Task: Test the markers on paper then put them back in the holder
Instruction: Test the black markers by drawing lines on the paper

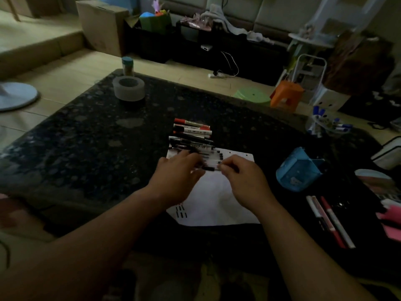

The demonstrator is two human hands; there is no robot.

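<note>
A white sheet of paper (pixel 213 200) lies on the dark table (pixel 86 135), with short black test strokes at its near left corner. A row of red and black markers (pixel 193 131) lies side by side at the paper's far edge. My left hand (pixel 178 177) rests over the nearest markers, fingers spread and blurred. My right hand (pixel 243 177) pinches the end of a black marker (pixel 209 169) lying across the paper. The blue holder (pixel 298 168) lies tipped on its side to the right of the paper.
A grey tape roll (pixel 128 88) and a small jar (pixel 127 66) stand at the table's far left. Three pens (pixel 329 220) lie at the near right. A clear cup of blue markers (pixel 325 124) stands at the far right. Stools and boxes sit on the floor beyond.
</note>
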